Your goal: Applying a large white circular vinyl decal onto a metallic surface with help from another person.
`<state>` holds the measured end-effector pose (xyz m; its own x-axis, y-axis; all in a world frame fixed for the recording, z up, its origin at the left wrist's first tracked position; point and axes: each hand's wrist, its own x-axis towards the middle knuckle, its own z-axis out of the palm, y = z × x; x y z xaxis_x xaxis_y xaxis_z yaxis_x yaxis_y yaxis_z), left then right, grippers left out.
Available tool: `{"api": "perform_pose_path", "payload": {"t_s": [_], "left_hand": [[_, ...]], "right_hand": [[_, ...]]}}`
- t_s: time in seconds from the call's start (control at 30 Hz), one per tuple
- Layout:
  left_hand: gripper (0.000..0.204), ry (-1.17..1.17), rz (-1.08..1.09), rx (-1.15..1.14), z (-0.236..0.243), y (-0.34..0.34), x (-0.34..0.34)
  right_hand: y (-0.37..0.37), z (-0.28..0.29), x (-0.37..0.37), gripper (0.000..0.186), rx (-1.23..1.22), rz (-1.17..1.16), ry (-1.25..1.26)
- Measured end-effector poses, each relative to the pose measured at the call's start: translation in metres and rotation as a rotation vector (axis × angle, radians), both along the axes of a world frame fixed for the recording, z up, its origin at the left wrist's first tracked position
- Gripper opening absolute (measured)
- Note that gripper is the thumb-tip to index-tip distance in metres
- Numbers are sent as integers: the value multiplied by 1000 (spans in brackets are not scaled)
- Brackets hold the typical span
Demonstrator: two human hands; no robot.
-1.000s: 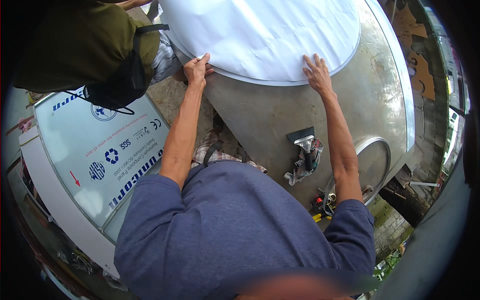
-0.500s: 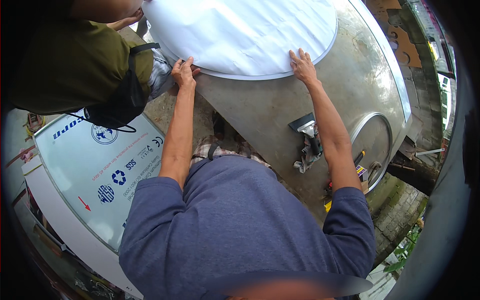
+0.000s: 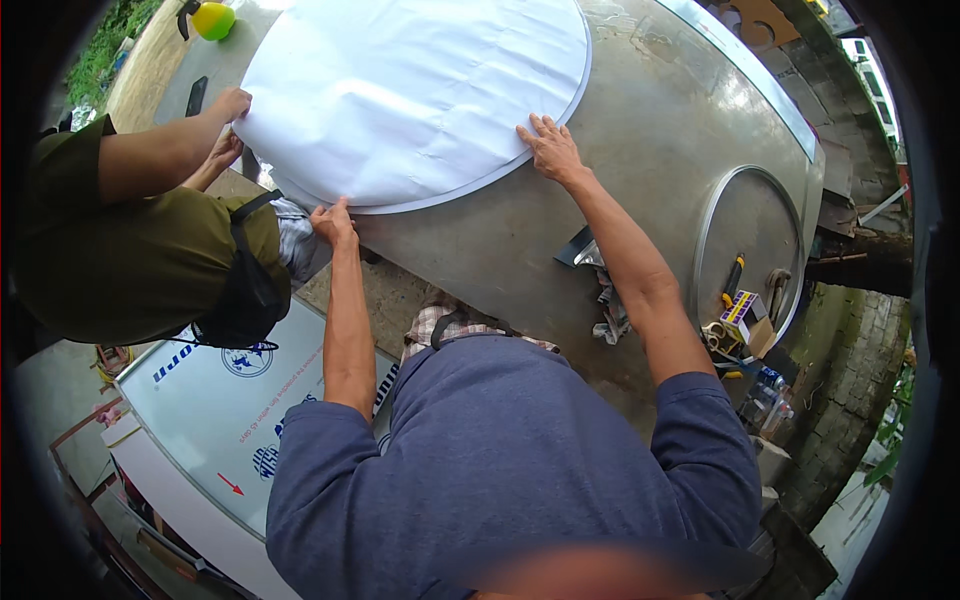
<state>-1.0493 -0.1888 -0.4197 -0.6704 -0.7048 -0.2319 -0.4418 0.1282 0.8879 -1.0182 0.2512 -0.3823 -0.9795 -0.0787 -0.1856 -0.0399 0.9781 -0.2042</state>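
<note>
A large round panel lies on a grey metal table, with a wrinkled white sheet spread over it. At the near left edge, my left hand pinches the sheet's rim between thumb and fingers. My right hand rests on the near right edge, its fingers spread over the white surface. A co-worker in an olive shirt stands at the left. One of that person's hands grips the sheet's left edge, and the other is just below it.
On the metal table lie a flat black-bladed scraper, partly behind my right forearm, a metal ring, a yellow-black cutter and a small box. A yellow-green spray bottle stands far left. A film-covered panel leans lower left.
The view has shifted, so the round panel sits lower and further left. The co-worker's hands now show at the sheet's left edge. My hands stay at the near rim.
</note>
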Motion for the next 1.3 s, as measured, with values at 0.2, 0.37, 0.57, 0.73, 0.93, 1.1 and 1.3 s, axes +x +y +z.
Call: {"api": "perform_pose_path", "payload": {"t_s": [0.2,0.37,0.57,0.73,0.93,1.1,1.3], "left_hand": [[50,138,-511,-740,46,59,40],[48,271,-1023,-805,57,108,47],[50,226,-1233,-872,50,137,52],[50,210,-1231,-984,37,134,57],[47,216,-1246,-890,40,129,54],[44,250,-1238,-815,44,118,63],[45,241,-1158,-747,56,109,80]], "right_hand": [[-4,5,19,71,12,-32,-65],[-9,4,25,71,-23,-59,-45],[-15,4,24,64,-13,-64,-43],[-16,7,23,56,-19,-14,-59],[-15,6,17,45,-8,29,52],[-49,14,14,37,-172,93,182],[-98,18,16,38,-344,239,153]]}}
